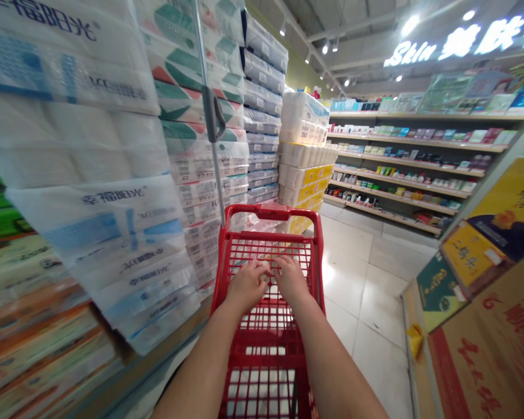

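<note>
Both my hands are curled shut over a bar of the cart [268, 212], left hand [247, 283] and right hand [291, 279] side by side, almost touching. The cart points straight away from me, tissue packs [113, 221] close on the left, boxes [484, 337] to the right.

Supermarket aisle. One red shopping cart [271, 210] being gripped by left hand [245, 284] and right hand [291, 278]; wrapped tissue packs [113, 221] standing stacked left of the grip; stocked shelves [402, 174] running ahead-right of it; lit signage [458, 41] glowing above.
</note>
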Available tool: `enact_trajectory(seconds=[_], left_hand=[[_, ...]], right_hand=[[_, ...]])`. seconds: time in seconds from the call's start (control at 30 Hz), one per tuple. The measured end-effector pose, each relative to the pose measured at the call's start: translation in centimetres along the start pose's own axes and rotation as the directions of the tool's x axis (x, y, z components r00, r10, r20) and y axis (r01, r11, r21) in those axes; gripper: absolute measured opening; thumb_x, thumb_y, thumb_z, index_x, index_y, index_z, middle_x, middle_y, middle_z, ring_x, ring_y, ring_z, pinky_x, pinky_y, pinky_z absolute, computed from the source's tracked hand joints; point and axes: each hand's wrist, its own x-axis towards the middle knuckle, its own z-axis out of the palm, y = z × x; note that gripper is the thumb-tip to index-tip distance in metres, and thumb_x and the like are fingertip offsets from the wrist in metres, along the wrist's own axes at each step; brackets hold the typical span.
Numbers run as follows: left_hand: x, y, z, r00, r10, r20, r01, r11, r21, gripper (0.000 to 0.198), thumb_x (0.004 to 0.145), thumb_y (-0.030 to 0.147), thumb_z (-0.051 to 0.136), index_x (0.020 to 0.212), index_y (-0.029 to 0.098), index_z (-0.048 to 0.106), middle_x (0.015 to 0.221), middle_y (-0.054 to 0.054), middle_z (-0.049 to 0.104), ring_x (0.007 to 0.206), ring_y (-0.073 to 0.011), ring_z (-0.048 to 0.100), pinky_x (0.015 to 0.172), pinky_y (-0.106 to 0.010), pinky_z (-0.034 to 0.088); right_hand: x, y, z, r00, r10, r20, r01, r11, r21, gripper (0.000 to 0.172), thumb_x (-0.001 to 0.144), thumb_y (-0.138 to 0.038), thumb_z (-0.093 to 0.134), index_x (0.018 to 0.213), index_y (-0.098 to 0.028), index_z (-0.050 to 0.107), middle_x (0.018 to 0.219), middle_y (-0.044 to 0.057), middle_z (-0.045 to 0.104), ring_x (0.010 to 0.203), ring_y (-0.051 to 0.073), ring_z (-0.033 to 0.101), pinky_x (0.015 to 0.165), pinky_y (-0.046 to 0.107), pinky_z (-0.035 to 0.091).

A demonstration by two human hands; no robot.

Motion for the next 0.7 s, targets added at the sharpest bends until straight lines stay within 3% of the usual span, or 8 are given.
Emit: enact_trajectory(seconds=[0.07, 0.17, 0.33, 0.5, 0.63, 0.7], left_hand=[[0.1, -0.3, 0.2, 0.991, -0.054, -0.122, 0.058, 0.998, 0.028, 0.031, 0.08, 0.01, 0.049, 0.101, 0.025, 0.066, 0.111, -0.003, 0.057, 0.102, -0.0189, 0.055, 0.094, -0.033, 0.045], [0.3, -0.8, 0.6, 0.941, -0.147, -0.306, 0.168, 0.985, 0.041, 0.038, 0.083, 0.007, 0.043, 0.113, 0.02, 0.062, 0.12, -0.009, 0.053, 0.107, -0.0209, 0.052, 0.1, -0.037, 0.043], [0.3, -0.8, 1.4, 0.985, 0.071, -0.157, -0.068, 0.997, 0.02, 0.05, 0.079, -0.001, 0.042, 0.115, 0.028, 0.063, 0.123, -0.003, 0.056, 0.111, -0.0179, 0.05, 0.102, -0.033, 0.043], [0.2, -0.8, 1.3, 0.932, -0.158, -0.326, 0.192, 0.979, 0.073, 0.045, 0.083, 0.004, 0.042, 0.12, 0.021, 0.061, 0.128, -0.008, 0.051, 0.112, -0.022, 0.05, 0.102, -0.038, 0.043], [0.0, -0.4, 1.4, 0.983, 0.009, -0.185, 0.014, 0.993, 0.119, 0.045, 0.081, 0.003, 0.045, 0.113, 0.026, 0.066, 0.129, -0.003, 0.052, 0.108, -0.0207, 0.05, 0.1, -0.036, 0.043], [0.0, -0.4, 1.2, 0.982, -0.021, -0.188, 0.047, 0.989, 0.137, 0.044, 0.081, 0.003, 0.045, 0.112, 0.027, 0.066, 0.129, -0.002, 0.052, 0.107, -0.0209, 0.05, 0.099, -0.036, 0.044]], right_hand=[[0.0, 0.0, 0.0, 1.0, 0.0, 0.001, 0.0, 1.0, -0.003, 0.035, 0.085, -0.013, 0.052, 0.116, -0.022, 0.065, 0.123, 0.007, 0.061, 0.114, 0.022, 0.05, 0.095, 0.033, 0.043], [0.0, 0.1, 0.0, 1.0, 0.002, 0.014, -0.002, 1.0, -0.017, 0.035, 0.085, -0.013, 0.053, 0.117, -0.021, 0.065, 0.126, 0.007, 0.06, 0.116, 0.023, 0.049, 0.096, 0.033, 0.042], [0.0, 0.2, 0.0, 1.0, -0.013, 0.024, 0.013, 0.999, -0.036, 0.036, 0.085, -0.012, 0.053, 0.118, -0.019, 0.065, 0.123, 0.007, 0.061, 0.111, 0.024, 0.05, 0.095, 0.033, 0.042], [0.0, 0.3, 0.2, 1.0, -0.02, 0.019, 0.021, 1.0, -0.019, 0.037, 0.086, -0.013, 0.052, 0.121, -0.019, 0.064, 0.125, 0.008, 0.06, 0.114, 0.024, 0.049, 0.096, 0.034, 0.042], [0.0, 0.4, 0.4, 0.999, -0.036, 0.015, 0.037, 0.999, -0.03, 0.035, 0.086, -0.013, 0.053, 0.118, -0.018, 0.065, 0.122, 0.008, 0.061, 0.111, 0.025, 0.05, 0.097, 0.035, 0.041], [0.0, 0.5, 0.4, 0.999, -0.041, 0.005, 0.041, 0.999, -0.033, 0.035, 0.086, -0.013, 0.053, 0.119, -0.018, 0.065, 0.122, 0.008, 0.061, 0.111, 0.025, 0.05, 0.097, 0.035, 0.042]])
